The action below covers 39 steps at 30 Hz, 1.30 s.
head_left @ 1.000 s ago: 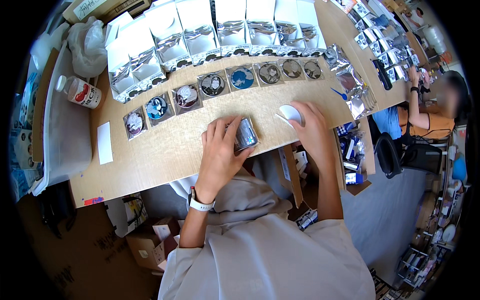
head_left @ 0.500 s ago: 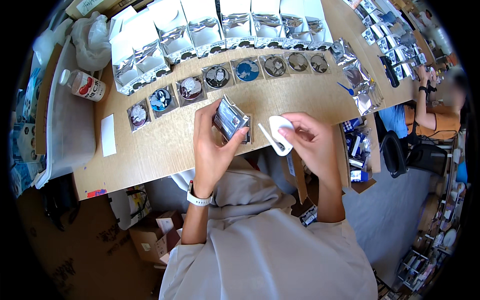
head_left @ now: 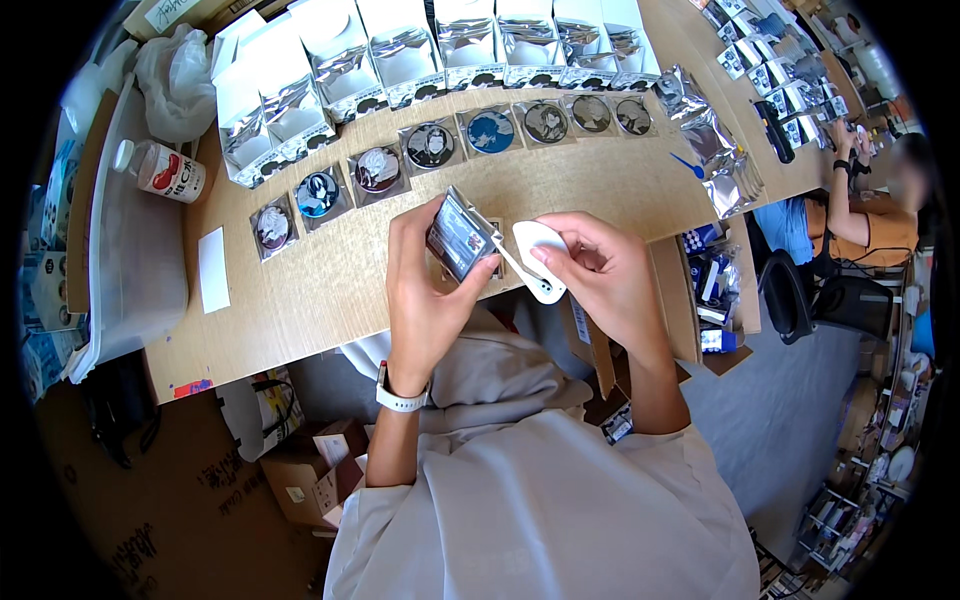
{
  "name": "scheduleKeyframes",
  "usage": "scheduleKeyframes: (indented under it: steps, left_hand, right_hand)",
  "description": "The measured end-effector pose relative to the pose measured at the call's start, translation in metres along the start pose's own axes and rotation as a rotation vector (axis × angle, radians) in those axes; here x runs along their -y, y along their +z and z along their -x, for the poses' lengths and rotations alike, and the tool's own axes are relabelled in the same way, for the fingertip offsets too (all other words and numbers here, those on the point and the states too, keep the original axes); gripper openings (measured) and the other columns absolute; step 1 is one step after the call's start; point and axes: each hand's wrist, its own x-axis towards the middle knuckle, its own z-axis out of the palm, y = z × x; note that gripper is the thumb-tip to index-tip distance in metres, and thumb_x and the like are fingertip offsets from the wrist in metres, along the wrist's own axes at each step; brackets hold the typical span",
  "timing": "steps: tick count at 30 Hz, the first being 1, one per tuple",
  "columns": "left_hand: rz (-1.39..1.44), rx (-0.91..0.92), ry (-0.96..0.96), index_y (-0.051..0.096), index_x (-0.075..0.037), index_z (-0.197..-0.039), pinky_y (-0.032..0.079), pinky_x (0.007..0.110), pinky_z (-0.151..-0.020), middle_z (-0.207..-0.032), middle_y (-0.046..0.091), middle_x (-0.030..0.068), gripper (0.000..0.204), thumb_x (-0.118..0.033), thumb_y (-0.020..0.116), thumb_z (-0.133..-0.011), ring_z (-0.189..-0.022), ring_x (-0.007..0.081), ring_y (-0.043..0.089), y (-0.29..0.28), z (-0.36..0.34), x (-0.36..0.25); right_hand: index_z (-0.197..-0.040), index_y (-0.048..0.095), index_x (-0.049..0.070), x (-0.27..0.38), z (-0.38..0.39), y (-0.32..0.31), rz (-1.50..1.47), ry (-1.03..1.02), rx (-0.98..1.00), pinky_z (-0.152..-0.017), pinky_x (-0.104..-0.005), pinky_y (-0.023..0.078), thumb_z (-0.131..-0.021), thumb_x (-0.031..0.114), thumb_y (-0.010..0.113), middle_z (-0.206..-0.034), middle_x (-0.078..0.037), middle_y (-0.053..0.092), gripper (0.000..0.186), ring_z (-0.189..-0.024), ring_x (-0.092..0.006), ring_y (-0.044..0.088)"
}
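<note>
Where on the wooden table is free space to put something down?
Bare wood lies between the white card and the left hand, below the badge row. Another patch lies right of the right hand. The far edge, with foil packets, is crowded.

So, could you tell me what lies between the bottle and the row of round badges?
In the head view, only bare wooden table and a white card lie between the bottle and badges.

Left hand around a foil packet, right hand on a white cutter (blade at the packet's edge).
</note>
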Motion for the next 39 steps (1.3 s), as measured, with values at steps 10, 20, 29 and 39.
scheduleKeyframes:
  steps: [10, 20, 29, 39]
  left_hand:
    - [-0.055, 0.037, 0.181, 0.056, -0.001, -0.134, 0.053, 0.043, -0.093, -0.122, 0.060, 0.0185, 0.078, -0.005, 0.092, -0.065, -0.111, 0.0362, 0.062, 0.002, 0.005, -0.014]
    - [-0.079, 0.030, 0.195, 0.056, -0.001, -0.135, 0.055, 0.043, -0.088, -0.121, 0.059, 0.0186, 0.079, -0.001, 0.091, -0.064, -0.109, 0.0365, 0.062, 0.005, 0.008, -0.011]
    - [-0.058, 0.051, 0.193, 0.057, -0.001, -0.133, 0.054, 0.043, -0.089, -0.118, 0.060, 0.0180, 0.078, -0.002, 0.091, -0.064, -0.107, 0.0357, 0.063, 0.004, 0.008, -0.010]
    - [0.029, 0.111, 0.196, 0.059, -0.001, -0.132, 0.053, 0.042, -0.092, -0.120, 0.062, 0.0171, 0.074, -0.003, 0.092, -0.065, -0.109, 0.0347, 0.062, 0.002, 0.003, -0.009]
  right_hand:
    - [-0.108, 0.070, -0.006, -0.002, -0.012, 0.006, -0.016, -0.014, -0.070, -0.063, -0.0223, 0.052, -0.094, 0.001, 0.071, -0.080, -0.005, 0.072, 0.016, -0.074, -0.0032, 0.063]
    - [-0.104, 0.071, -0.006, -0.008, -0.024, 0.009, 0.026, -0.007, -0.072, -0.061, -0.0238, 0.049, -0.093, 0.001, 0.072, -0.077, -0.005, 0.071, 0.014, -0.071, -0.0033, 0.060]
    - [-0.105, 0.073, -0.005, -0.006, -0.027, 0.006, 0.003, 0.029, -0.027, -0.062, -0.0240, 0.049, -0.095, 0.006, 0.071, -0.079, -0.005, 0.072, 0.015, -0.070, -0.0040, 0.060]
    - [-0.105, 0.074, -0.004, -0.006, -0.023, -0.002, -0.029, 0.069, 0.032, -0.062, -0.0239, 0.048, -0.096, 0.008, 0.071, -0.078, -0.003, 0.070, 0.015, -0.072, -0.0032, 0.059]
